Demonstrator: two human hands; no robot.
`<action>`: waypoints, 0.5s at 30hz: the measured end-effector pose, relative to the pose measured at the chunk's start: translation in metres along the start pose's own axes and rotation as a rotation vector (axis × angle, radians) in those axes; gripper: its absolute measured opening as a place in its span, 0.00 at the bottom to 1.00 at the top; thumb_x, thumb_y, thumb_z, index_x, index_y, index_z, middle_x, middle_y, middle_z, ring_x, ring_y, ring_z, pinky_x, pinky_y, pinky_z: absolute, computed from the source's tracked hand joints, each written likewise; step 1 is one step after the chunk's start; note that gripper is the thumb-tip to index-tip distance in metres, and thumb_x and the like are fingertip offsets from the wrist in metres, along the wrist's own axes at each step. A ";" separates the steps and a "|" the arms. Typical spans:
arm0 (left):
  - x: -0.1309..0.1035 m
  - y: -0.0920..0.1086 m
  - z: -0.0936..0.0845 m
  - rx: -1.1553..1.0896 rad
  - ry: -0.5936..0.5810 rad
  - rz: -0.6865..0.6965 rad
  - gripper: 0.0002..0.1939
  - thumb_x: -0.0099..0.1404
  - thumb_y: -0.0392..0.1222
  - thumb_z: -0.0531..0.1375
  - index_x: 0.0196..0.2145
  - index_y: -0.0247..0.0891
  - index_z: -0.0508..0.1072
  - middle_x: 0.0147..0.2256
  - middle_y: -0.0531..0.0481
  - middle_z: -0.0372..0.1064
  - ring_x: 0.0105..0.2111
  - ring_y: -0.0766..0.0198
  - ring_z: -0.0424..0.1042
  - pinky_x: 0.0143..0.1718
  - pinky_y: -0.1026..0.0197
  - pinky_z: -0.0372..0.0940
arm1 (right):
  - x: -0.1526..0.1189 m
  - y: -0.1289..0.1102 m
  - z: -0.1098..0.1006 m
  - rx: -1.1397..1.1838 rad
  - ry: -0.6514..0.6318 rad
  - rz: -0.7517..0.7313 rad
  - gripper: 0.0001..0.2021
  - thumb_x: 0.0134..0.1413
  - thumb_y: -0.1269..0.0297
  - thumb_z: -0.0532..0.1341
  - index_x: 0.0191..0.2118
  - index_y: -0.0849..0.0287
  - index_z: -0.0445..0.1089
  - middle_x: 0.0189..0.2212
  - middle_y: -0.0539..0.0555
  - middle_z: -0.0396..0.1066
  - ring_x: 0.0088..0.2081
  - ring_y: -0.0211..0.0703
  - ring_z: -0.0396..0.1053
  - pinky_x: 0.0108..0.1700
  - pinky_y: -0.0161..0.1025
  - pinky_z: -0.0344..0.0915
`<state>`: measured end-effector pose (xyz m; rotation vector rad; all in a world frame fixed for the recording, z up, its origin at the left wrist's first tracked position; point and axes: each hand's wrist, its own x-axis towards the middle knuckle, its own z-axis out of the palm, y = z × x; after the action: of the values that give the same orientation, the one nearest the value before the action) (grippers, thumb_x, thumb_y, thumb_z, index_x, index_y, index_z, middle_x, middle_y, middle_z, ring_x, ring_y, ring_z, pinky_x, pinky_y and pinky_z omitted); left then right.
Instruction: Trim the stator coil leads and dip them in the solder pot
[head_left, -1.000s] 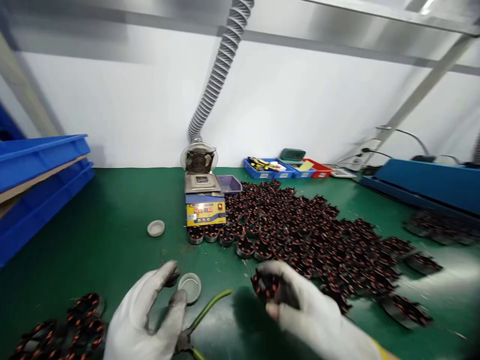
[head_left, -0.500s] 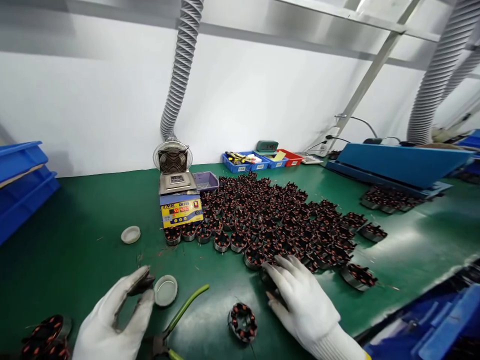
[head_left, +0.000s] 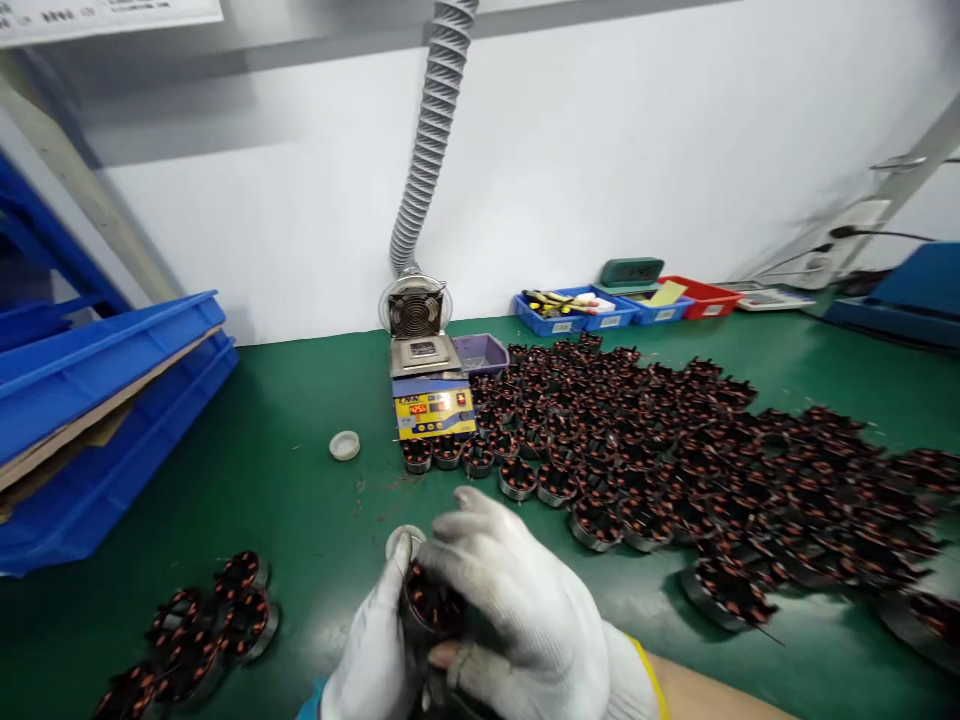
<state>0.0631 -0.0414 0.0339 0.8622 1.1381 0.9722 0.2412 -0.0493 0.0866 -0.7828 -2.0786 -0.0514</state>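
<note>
Both my hands wear white knit gloves and meet low in the middle of the view. Between them is a wound motor stator (head_left: 433, 603), a dark ring with copper coils. My left hand (head_left: 379, 645) is closed round its left side. My right hand (head_left: 525, 600) curls over it from the right, its fingers bent against the rim and a bare fingertip showing. Part of the stator is covered by the gloves, and the dark shape below it is too blurred to name. Just behind the hands lies a small white dish (head_left: 406, 540), partly hidden.
Many stators (head_left: 675, 450) cover the right of the green bench (head_left: 315, 540); several more (head_left: 217, 620) lie front left. A yellow-fronted solder pot (head_left: 433, 410) stands under a grey hose (head_left: 435, 130). Stacked blue bins (head_left: 112, 400) are at left, small trays (head_left: 551, 322) along the wall.
The view has turned left. My right hand has left the stator pile and joined my left hand at a stator. The green-handled pliers and the lone stator on the bench no longer show.
</note>
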 end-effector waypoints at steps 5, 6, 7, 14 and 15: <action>0.014 -0.006 -0.017 0.157 0.356 0.187 0.23 0.59 0.51 0.63 0.50 0.39 0.76 0.51 0.45 0.75 0.58 0.51 0.68 0.65 0.53 0.56 | 0.002 0.008 0.018 -0.294 0.069 0.050 0.09 0.65 0.62 0.55 0.41 0.60 0.70 0.31 0.57 0.73 0.37 0.50 0.74 0.44 0.48 0.74; 0.016 -0.004 -0.016 0.167 0.391 0.199 0.21 0.61 0.51 0.61 0.48 0.39 0.77 0.50 0.43 0.75 0.57 0.50 0.68 0.65 0.52 0.54 | -0.001 0.007 0.017 -0.309 0.012 0.036 0.08 0.64 0.69 0.53 0.39 0.59 0.70 0.28 0.55 0.73 0.34 0.47 0.74 0.42 0.46 0.74; 0.016 -0.001 -0.014 0.178 0.403 0.207 0.19 0.61 0.50 0.60 0.45 0.39 0.78 0.49 0.43 0.76 0.57 0.50 0.69 0.66 0.52 0.54 | -0.003 0.004 0.015 -0.303 -0.032 0.006 0.10 0.63 0.72 0.52 0.37 0.58 0.70 0.26 0.54 0.73 0.33 0.46 0.74 0.43 0.45 0.74; 0.012 0.004 -0.002 0.102 0.344 0.145 0.26 0.61 0.63 0.57 0.40 0.38 0.80 0.44 0.43 0.78 0.51 0.49 0.73 0.62 0.51 0.58 | -0.011 0.008 0.005 0.114 0.068 0.234 0.08 0.63 0.63 0.56 0.45 0.57 0.68 0.35 0.55 0.76 0.39 0.45 0.75 0.47 0.42 0.74; 0.011 0.002 0.000 0.066 0.330 0.120 0.28 0.61 0.65 0.57 0.39 0.37 0.80 0.42 0.43 0.78 0.50 0.49 0.74 0.61 0.52 0.61 | -0.012 0.011 0.005 0.136 0.051 0.367 0.10 0.62 0.61 0.58 0.46 0.57 0.69 0.37 0.56 0.76 0.40 0.46 0.76 0.44 0.40 0.75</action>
<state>0.0638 -0.0302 0.0321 0.8503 1.4174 1.2127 0.2484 -0.0445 0.0718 -1.0532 -1.8396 0.2669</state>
